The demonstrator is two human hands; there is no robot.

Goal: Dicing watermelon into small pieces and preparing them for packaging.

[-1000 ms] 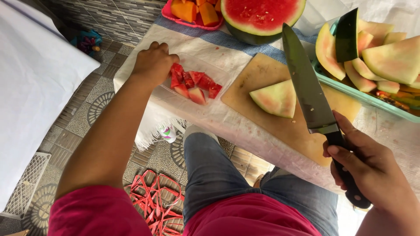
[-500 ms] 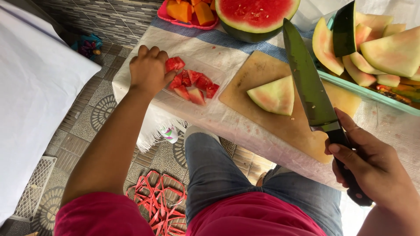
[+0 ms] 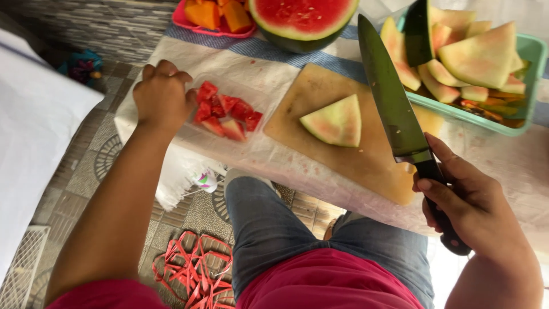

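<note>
A person seated at a cloth-covered desk paused between cuts. The left hand, its grip curled loosely, rested against a heap of red watermelon cubes lying in what looked like a clear plastic tray near the desk's left edge; whether the fingers held a cube could not be told. The right hand closed its grip firmly round the black handle of a long dark-bladed kitchen knife, the blade raised and pointing toward the desk's far edge, clear of the board.

On the light wooden cutting board at the desk's near edge lay a single triangular piece of pale green-and-white watermelon rind, already stripped of its red flesh. More rinds of the same kind were piled in a teal plastic tray at the far right corner. A halved watermelon stood cut face up at the far edge, touching a pink tray of orange fruit chunks at the far left.

The step in hand appeared to be settling the cut flesh among the cubes. The next move would seem to call for clearing the spent rind from the board, with the knife kept well away from the free hand.
</note>
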